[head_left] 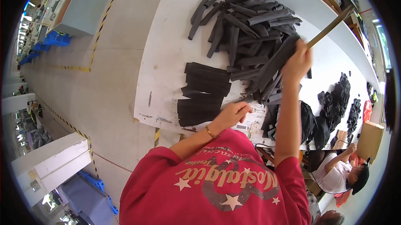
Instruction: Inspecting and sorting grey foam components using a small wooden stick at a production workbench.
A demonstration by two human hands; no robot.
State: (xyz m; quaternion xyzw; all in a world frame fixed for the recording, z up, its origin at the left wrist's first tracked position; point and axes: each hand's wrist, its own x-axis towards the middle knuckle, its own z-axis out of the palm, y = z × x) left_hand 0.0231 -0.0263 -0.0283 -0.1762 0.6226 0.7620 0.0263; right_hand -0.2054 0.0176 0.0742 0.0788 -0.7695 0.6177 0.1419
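My right hand (297, 63), slightly blurred, is closed around a brownish stick (331, 26) that juts up to the right. Lying in line with the stick is a long black fabric tube (275, 61), its upper end at my fingers; whether the stick runs inside it cannot be made out. My left hand (234, 114) is curled at the table's near side, by the tube's lower end, and what its fingers hold is hidden. A heap of rolled black fabric tubes (250, 28) lies beyond both hands. Flat black fabric pieces (204, 87) lie in overlapping rows to the left.
The white table (161, 58) carries everything, with a raised white board (330, 12) along its far right side. More black fabric piles (334, 99) sit to the right. A person in a white shirt (336, 170) works at lower right. Yellow-black tape (100, 28) marks the floor.
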